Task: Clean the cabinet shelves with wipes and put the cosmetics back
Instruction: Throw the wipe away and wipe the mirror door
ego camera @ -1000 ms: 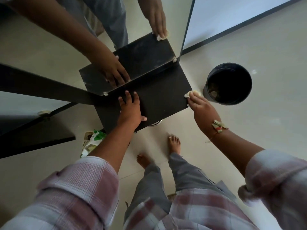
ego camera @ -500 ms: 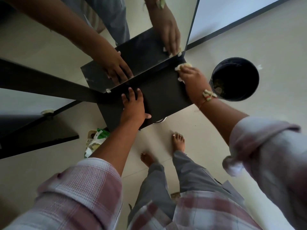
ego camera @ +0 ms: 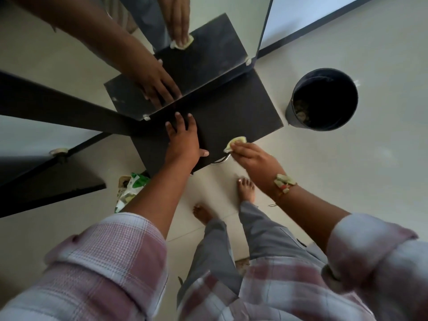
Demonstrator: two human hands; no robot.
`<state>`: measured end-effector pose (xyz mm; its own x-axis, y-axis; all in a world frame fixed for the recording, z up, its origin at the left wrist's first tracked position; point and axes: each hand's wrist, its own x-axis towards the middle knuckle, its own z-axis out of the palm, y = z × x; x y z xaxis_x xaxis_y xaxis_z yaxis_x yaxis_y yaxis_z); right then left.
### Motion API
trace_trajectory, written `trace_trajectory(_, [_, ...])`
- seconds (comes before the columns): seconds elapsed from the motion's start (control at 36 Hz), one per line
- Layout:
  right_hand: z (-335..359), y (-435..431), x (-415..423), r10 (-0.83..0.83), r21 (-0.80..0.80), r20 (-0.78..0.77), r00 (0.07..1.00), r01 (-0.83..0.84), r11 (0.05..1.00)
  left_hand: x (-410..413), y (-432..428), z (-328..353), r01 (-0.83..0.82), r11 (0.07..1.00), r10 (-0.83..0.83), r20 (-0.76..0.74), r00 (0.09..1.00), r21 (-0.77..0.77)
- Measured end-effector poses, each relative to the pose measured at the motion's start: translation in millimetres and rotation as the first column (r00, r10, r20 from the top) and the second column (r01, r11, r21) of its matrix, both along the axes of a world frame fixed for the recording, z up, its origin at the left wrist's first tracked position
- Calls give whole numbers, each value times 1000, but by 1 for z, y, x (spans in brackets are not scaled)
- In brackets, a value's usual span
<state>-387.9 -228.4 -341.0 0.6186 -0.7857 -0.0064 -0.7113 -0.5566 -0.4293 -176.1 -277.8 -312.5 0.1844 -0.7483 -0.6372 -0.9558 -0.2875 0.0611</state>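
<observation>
Shelf [ego camera: 234, 107]: dark board under both hands, its far edge meeting the mirror; nothing stands on it, so wiping is judged to be underway.
Wipe [ego camera: 236, 143]: crumpled wad under the right fingertips, at the shelf's near edge, where the corner is the likely target.
Right hand [ego camera: 253, 159]: fingers fairly straight, pressing the wad down rather than curling round it; thumb hidden.
Left hand [ego camera: 184, 141]: flat, fingers spread, palm on the board and holding nothing; judged to be bracing the shelf against the wiping push.
Spacing: hands apart, the left further in.
Mirror [ego camera: 220, 10]: just beyond the left fingertips; it reflects both hands.
Bin [ego camera: 292, 107]: on the floor beyond the right hand, well apart and open-topped, probably for spent wipes.
Wipes pack [ego camera: 130, 188]: on the floor under the left forearm.
Cosmetics: none in view; return not begun.
</observation>
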Motion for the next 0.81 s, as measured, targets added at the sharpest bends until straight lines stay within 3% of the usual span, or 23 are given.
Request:
trace_trajectory(0.11, [-5,-21,-42,-241,-54,43,970,243,969,0,-1,0,5,1000,-5,6,1000,8])
trace_trajectory(0.25, [2,-36,-46,-501,19,57,863,501,865,-1,0,0,21,1000,-21,23,1000,6])
trace_trajectory(0.42, [3,-39,-28,-802,273,162,575,754,597,-2,0,1,25,1000,-26,29,999,13])
trace_trajectory(0.58, [9,-47,-24,-837,267,156,525,793,547,-2,-1,0,32,999,-32,33,999,14])
trace_trajectory(0.69, [11,-67,-21,-886,372,133,445,806,460,-3,-1,1,35,999,-36,39,999,14])
trace_trajectory(0.81, [15,-104,-11,-868,317,9,496,822,473,-3,0,1,47,999,-47,52,998,13])
